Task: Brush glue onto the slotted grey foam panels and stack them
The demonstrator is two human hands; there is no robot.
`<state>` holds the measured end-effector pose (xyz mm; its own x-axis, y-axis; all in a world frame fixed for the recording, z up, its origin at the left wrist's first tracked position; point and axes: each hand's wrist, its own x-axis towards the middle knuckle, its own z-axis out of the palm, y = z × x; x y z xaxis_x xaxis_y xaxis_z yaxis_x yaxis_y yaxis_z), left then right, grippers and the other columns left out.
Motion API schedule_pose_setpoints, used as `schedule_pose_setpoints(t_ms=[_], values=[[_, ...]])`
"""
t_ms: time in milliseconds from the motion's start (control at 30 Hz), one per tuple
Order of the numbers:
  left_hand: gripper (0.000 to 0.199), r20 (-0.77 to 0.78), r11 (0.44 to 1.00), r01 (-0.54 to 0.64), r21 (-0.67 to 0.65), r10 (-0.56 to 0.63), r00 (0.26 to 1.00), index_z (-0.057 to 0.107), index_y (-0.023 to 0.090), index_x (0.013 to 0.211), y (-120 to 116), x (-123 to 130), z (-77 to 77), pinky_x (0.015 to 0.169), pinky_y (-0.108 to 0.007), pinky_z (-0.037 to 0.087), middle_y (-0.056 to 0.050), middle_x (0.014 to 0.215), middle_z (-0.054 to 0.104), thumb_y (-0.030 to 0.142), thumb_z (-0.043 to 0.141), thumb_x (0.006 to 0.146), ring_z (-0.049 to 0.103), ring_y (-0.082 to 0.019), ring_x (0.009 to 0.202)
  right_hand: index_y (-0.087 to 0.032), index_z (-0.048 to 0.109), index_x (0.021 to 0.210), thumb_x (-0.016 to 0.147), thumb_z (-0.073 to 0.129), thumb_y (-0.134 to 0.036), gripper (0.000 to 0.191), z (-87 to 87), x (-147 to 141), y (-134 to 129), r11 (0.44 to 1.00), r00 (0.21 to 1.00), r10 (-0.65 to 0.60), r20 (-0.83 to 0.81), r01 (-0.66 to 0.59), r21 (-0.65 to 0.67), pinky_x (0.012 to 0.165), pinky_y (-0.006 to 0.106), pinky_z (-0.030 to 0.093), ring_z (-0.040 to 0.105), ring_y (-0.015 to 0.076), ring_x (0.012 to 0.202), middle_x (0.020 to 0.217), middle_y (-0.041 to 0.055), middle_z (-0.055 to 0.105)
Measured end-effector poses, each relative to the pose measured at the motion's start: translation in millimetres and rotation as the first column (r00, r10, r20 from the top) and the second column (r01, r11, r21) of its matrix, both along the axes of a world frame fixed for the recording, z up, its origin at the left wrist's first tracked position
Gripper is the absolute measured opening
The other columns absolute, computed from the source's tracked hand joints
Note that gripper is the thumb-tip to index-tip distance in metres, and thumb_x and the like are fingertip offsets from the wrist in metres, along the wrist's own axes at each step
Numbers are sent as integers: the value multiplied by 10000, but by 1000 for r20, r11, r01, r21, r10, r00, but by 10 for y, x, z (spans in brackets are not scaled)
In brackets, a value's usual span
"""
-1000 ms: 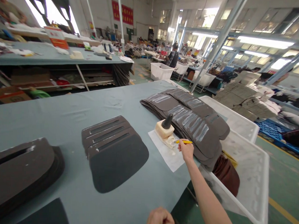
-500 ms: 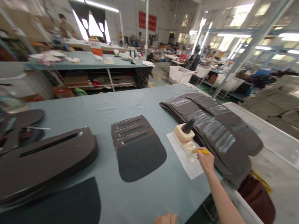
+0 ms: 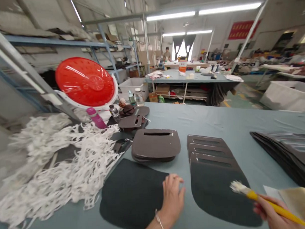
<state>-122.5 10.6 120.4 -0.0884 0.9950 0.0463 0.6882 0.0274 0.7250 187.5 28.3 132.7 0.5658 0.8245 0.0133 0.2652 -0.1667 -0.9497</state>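
In my right hand (image 3: 273, 212) is a brush (image 3: 281, 208) with a yellow handle and pale, whitish bristles. Its bristles hang over the dark lower part of several overlapped slotted panels (image 3: 216, 179); I cannot tell whether they touch. My left hand (image 3: 173, 197), fingers slightly bent and thumb apart, rests at the right edge of a dark flat panel (image 3: 132, 195) and holds nothing. Behind that panel sits a stack of brown-grey slotted panels (image 3: 156, 144). At lower right, a blurred beige block (image 3: 299, 199) is partly behind my right hand, beside white paper (image 3: 271, 192).
A heap of white strips (image 3: 69, 177) covers the table's left side. A purple bottle (image 3: 96, 118) and a red basin (image 3: 88, 83) stand behind it. On the right lies a stack of dark panels (image 3: 291, 156). A person (image 3: 167, 54) is far back.
The view has swung left. The brush has left the pale paste on the paper and is over the overlapped panels. My left hand has come forward from the near edge to the dark panel.
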Motion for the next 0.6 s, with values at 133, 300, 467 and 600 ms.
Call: schedule_pose_setpoints(t_ms=[133,300,467,600], values=[[278,-261,936,-170,310,256,931,542,218,1103,561,-793,47,1005,-442,366,-79,1202,514,161,489,836,424,-219,1201,-172,613,897,685,691,-421,336,414,-1670,610,915,906,400,-136,-386,118,426,241,412,559,145,487,619,30,627],[357,-451,908,-184,376,353,820,523,207,1193,850,-1405,-148,969,-462,411,-109,1201,523,151,469,845,478,-227,1146,-169,603,877,746,606,-347,221,564,-3447,1185,726,700,688,-190,-661,190,434,200,389,532,109,471,580,-14,590],[377,-476,926,-147,347,309,823,543,214,1189,873,-1595,-337,935,-422,449,-95,1156,534,146,518,819,502,-220,1074,-187,621,794,687,548,-250,144,334,-4427,1643,512,508,858,-71,-857,56,429,185,392,523,95,440,542,-48,568],[416,-442,942,-161,294,284,851,529,248,1214,879,-1639,-337,923,-436,455,-92,1200,512,141,528,812,484,-237,1093,-179,632,791,686,502,-270,191,191,-4809,2085,641,642,764,64,-767,34,453,192,415,536,105,419,480,-54,559]])
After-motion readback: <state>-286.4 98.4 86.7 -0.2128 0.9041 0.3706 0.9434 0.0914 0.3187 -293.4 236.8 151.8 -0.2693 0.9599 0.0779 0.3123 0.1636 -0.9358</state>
